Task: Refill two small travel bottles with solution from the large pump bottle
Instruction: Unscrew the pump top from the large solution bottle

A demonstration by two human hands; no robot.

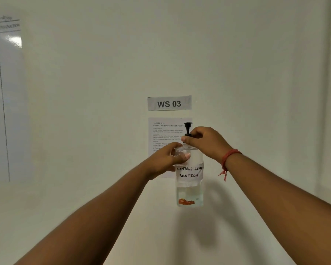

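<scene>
The large clear pump bottle (189, 186) stands upright on the white table, with a handwritten label reading "CONTACT LENS SOLUTION" and a low level of liquid near its base. My left hand (168, 159) wraps around the bottle's shoulder. My right hand (203, 140) pinches the black pump cap (188, 129) at its collar on top of the bottle. A red thread is tied around my right wrist. No small travel bottles are in view.
A white wall rises close behind the bottle, carrying a "WS 03" sign (169, 103) and a printed task sheet (164, 131). A whiteboard (4, 104) hangs at the left. The white table surface (46, 207) spreads around the bottle.
</scene>
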